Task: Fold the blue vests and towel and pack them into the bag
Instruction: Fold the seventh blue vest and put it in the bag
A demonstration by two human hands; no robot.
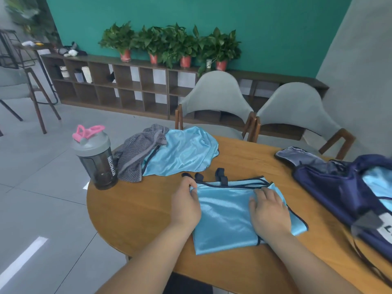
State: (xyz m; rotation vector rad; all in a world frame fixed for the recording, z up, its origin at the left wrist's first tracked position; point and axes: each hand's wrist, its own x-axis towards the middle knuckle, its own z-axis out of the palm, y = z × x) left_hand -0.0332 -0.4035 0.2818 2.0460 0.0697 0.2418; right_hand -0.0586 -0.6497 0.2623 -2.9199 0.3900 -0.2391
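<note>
A shiny light-blue vest with dark trim lies partly folded on the round wooden table in front of me. My left hand pinches its upper left corner. My right hand rests flat on its right half, fingers spread. A second blue vest lies crumpled at the far side of the table, beside a grey striped towel. The navy bag lies open at the right, with light-blue cloth showing inside it.
A dark shaker bottle with a grey lid and pink cap stands at the table's left edge. Two grey chairs stand behind the table. A low shelf with potted plants lines the green wall.
</note>
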